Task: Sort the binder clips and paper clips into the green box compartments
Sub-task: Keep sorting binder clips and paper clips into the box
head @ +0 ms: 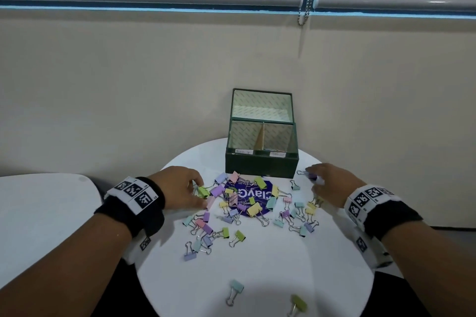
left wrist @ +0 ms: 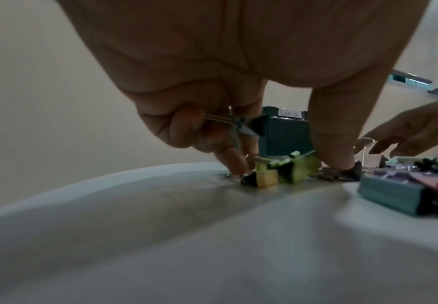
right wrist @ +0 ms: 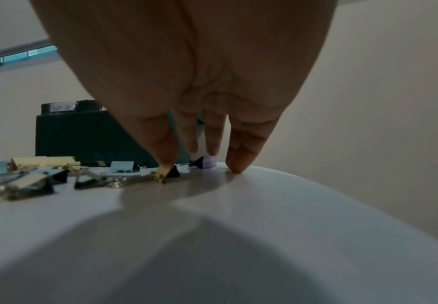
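The green box stands open at the table's far side, its two compartments labelled on the front rim. Many pastel binder clips lie scattered in front of it. My left hand is at the pile's left edge. Its curled outer fingers hold the wire handles of one binder clip, while thumb and forefinger come down on either side of a green clip. My right hand reaches down right of the box with straight fingers. One fingertip touches a yellow clip, and others are by a purple clip.
The round white table has two stray clips near its front edge, a light blue one and a green one. A second white table stands to the left. The wall rises right behind the box.
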The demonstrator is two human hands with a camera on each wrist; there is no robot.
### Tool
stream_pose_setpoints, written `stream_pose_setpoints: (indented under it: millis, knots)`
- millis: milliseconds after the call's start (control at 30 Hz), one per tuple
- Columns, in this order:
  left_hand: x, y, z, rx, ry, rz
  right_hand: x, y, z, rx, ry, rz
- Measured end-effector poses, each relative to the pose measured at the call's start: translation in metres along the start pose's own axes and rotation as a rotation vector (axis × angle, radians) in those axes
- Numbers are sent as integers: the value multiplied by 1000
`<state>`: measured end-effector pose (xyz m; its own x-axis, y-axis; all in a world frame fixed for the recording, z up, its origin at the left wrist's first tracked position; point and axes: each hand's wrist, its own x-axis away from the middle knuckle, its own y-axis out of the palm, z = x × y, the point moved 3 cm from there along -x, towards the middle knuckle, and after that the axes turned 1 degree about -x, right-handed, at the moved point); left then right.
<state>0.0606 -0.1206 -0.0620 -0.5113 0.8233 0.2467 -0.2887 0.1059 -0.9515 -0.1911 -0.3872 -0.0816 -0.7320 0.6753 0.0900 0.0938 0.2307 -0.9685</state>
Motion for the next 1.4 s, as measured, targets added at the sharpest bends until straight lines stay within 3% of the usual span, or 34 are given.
stream_pose_setpoints:
  millis: [233,400,467,633,900,1167,1267,1400]
  knots:
    - [1,-1,-1,62,52,107,-3,2,5,-22,79,29]
    - [5,-9,1,165,135,222,2,-14,10,-131,109,239]
    - [6,-14,3,176,163,242,10,-14,10,-130,123,196]
    - [-6,-40,18,274,216,245,27,2,4,-14,136,-89]
    - [-69,-74,72,577,242,319,32,3,3,-1,196,-120]
    - [-84,-76,99,530,257,253,34,-7,3,-99,155,31]
    - [-68,-79,85,565,314,334,35,-12,5,-130,103,125]
    - [-40,-70,38,399,273,382,39,-19,-1,-213,-40,220]
